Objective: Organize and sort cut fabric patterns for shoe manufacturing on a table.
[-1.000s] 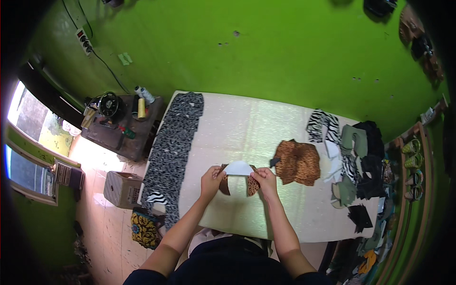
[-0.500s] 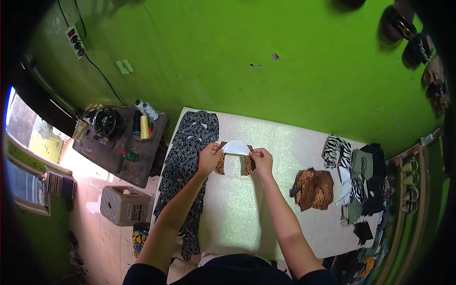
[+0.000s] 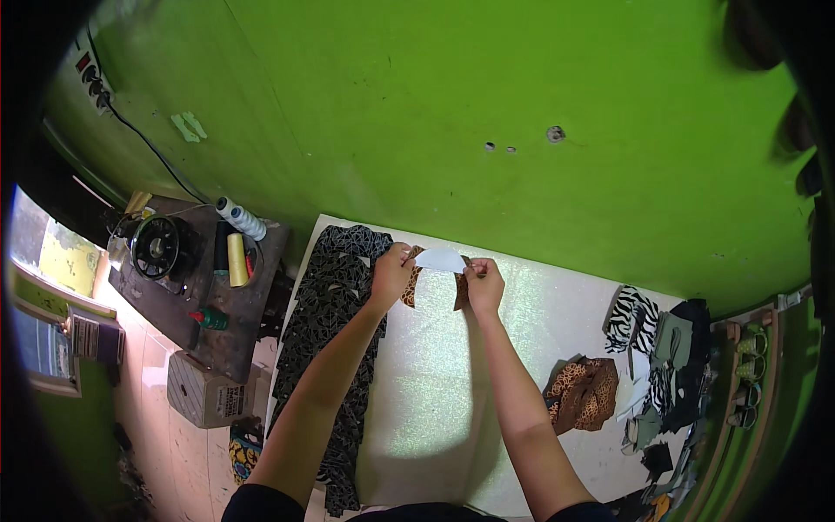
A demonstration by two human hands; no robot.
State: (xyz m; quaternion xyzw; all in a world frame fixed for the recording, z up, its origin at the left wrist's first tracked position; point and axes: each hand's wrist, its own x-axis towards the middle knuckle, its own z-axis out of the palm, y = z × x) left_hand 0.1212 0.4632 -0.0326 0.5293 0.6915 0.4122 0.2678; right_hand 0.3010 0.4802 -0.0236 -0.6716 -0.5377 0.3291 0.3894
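Note:
My left hand (image 3: 393, 274) pinches the left end of a white half-moon piece (image 3: 440, 260), its material unclear to me. At the opposite end, the fingers of my right hand (image 3: 484, 283) are closed on the same piece. A leopard-print fabric piece (image 3: 410, 294) lies under and around it, its two brown-spotted sides hanging down toward me with pale surface showing between. My fingertips cover the corners, so whether they also grip the print is hidden. Both hands are over the far middle of a white table (image 3: 426, 391).
Dark patterned fabric (image 3: 322, 348) runs along the table's left side. Brown leopard-print cloth (image 3: 583, 393) and zebra-print cloth (image 3: 631, 317) lie at the right. A sewing machine table (image 3: 187, 304) with thread cones (image 3: 242, 217) stands left, above a plastic stool (image 3: 204, 391). A green wall (image 3: 391, 113) rises behind.
The whole view has shifted, with the table appearing lower. Both hands keep hold of the white piece, which now looks flatter, and less of the leopard print shows beside it.

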